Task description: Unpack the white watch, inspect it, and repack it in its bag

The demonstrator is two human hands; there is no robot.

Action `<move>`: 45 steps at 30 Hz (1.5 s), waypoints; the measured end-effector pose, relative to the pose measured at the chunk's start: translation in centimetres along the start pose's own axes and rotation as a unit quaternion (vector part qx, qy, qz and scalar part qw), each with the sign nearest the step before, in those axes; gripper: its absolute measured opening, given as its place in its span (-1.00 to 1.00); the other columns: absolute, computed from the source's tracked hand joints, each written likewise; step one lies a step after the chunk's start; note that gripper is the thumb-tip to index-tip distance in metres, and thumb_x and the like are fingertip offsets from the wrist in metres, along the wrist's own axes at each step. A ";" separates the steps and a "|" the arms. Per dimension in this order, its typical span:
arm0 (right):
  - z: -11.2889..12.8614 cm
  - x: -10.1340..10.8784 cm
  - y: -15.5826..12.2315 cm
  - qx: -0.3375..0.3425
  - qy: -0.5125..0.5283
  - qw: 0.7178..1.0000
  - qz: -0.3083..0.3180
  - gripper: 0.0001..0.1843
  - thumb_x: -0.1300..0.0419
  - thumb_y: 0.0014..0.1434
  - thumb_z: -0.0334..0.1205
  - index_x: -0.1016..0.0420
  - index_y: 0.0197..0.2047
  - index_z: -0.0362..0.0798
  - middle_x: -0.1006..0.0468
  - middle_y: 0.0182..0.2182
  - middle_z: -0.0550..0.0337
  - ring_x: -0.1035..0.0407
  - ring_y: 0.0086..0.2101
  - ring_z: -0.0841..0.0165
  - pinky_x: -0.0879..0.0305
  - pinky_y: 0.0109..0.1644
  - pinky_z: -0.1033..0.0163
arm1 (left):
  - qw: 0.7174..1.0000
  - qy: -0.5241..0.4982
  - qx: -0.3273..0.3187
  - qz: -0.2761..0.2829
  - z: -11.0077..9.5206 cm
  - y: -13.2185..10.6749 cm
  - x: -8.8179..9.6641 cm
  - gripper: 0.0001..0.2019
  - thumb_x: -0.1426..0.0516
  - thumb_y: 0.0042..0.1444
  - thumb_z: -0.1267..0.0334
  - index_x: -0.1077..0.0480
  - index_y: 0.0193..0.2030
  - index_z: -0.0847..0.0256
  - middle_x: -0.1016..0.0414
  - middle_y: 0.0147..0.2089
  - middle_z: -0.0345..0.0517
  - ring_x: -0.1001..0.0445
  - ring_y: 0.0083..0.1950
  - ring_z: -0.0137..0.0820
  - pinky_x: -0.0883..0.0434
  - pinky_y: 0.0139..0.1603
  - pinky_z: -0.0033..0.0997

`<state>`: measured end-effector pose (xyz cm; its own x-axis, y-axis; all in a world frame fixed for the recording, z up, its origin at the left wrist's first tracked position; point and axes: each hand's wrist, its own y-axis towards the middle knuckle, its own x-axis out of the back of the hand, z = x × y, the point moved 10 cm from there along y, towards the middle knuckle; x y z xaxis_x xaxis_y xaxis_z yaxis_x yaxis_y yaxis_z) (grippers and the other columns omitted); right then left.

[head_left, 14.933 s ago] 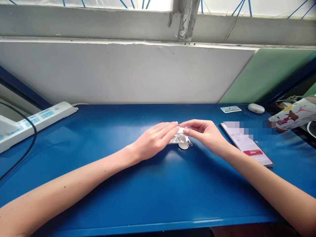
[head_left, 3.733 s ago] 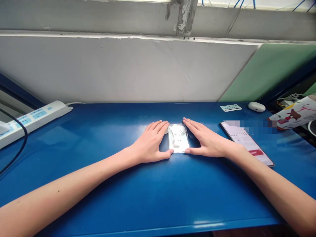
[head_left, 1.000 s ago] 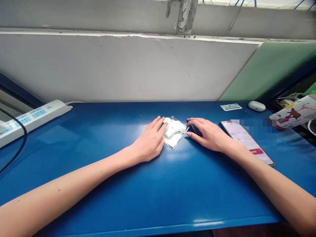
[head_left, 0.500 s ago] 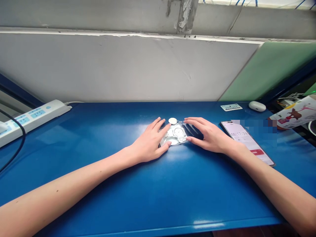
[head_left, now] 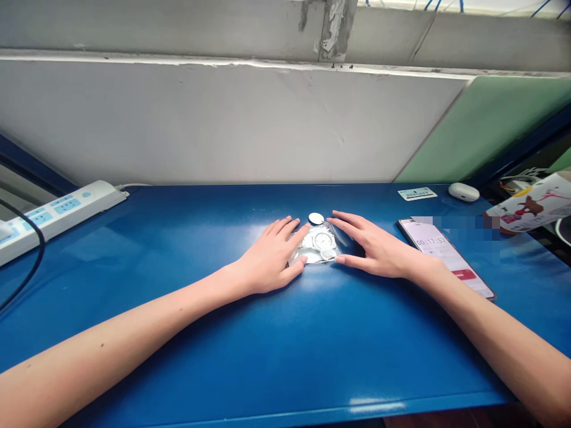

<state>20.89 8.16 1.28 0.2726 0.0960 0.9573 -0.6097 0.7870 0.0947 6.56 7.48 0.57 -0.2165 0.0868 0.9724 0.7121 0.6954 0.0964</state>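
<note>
A small clear plastic bag with white pieces inside lies on the blue table. A small white disc sits just behind it. My left hand rests flat on the bag's left side, fingers stretched, thumb at its near edge. My right hand lies flat on the bag's right side, fingers spread, touching the bag's edge. Neither hand grips anything.
A phone with a lit screen lies right of my right hand. A white label and a white earbud case sit at the back right. A white power strip with a black cable is at the left. A printed packet lies at the far right.
The bag was turned and shifted between my hands over the last second; the white disc now lies outside it at the back. Both hands have settled flat beside it.
</note>
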 end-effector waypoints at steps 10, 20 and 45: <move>-1.1 0.0 0.1 -0.032 0.014 0.999 0.006 -0.13 -0.15 0.16 0.32 -0.18 0.37 -0.02 -0.10 0.40 -0.16 -0.09 0.33 -0.03 -0.17 0.32 -0.14 | 1.000 -0.008 0.011 -0.012 0.3 0.1 0.1 -0.36 0.01 0.32 0.05 -0.08 0.41 0.44 -0.11 0.45 0.25 0.00 0.49 0.00 -0.08 0.44 0.00; -1.2 0.2 0.2 -0.020 0.026 0.999 -0.009 -0.17 -0.21 0.12 0.30 -0.25 0.31 -0.02 -0.20 0.35 -0.17 -0.15 0.29 -0.06 -0.21 0.29 -0.17 | 1.000 -0.025 0.019 0.005 0.7 0.0 0.1 -0.34 0.03 0.34 -0.02 -0.06 0.42 0.43 -0.06 0.46 0.25 0.01 0.50 -0.03 -0.09 0.44 -0.01; -1.3 0.3 0.1 -0.009 0.018 1.000 -0.011 -0.15 -0.22 0.13 0.27 -0.25 0.33 -0.07 -0.24 0.33 -0.21 -0.16 0.29 -0.08 -0.22 0.29 -0.20 | 0.998 -0.042 -0.011 -0.037 1.8 0.1 1.6 -0.14 -0.21 0.06 -0.22 -0.22 0.31 0.43 -0.16 0.39 0.37 -0.15 0.41 0.09 -0.21 0.37 0.07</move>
<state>21.93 9.05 1.20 0.3129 0.1012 0.9444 -0.5903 0.7997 0.1099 5.08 8.98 1.70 -0.3232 0.0953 0.9415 0.7063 0.6865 0.1730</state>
